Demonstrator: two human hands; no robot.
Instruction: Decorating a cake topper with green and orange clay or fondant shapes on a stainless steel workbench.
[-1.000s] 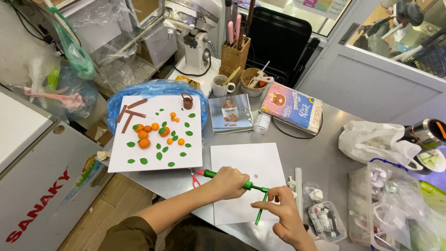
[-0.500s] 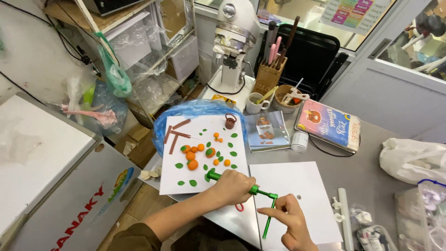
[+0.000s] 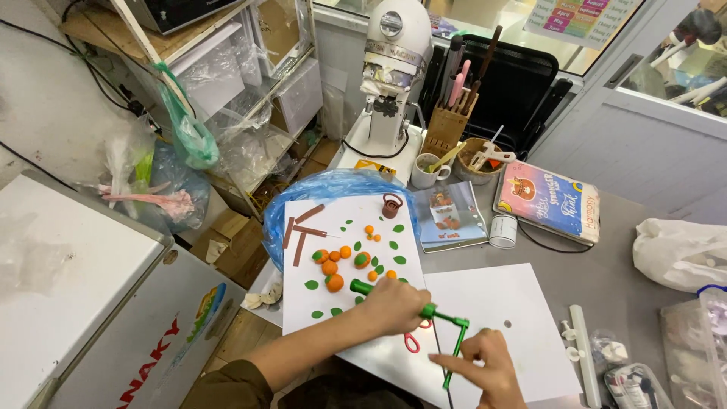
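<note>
My left hand (image 3: 394, 305) is closed around a long green clay stem (image 3: 362, 288) that lies across the front edge of a white sheet (image 3: 363, 261). My right hand (image 3: 485, 365) pinches a thinner green stem (image 3: 457, 342) that bends down from the first one at a corner. On the white sheet lie several orange clay balls (image 3: 331, 274), small green leaves (image 3: 311, 285), brown clay strips (image 3: 300, 235) and a small brown clay basket (image 3: 391, 205). Red-handled scissors (image 3: 412, 342) show just under my left hand.
A second white sheet (image 3: 515, 318) lies to the right on the grey table (image 3: 621, 280). Behind stand a white machine (image 3: 390, 83), a tool block (image 3: 445, 125), a cup (image 3: 425, 170), a booklet (image 3: 450, 216), a colourful box (image 3: 549, 201), a white plastic bag (image 3: 681, 254) and clear containers (image 3: 697, 341).
The view has swung left and forward, so the table sits further right. Both hands stay on the green stems and have shifted little.
</note>
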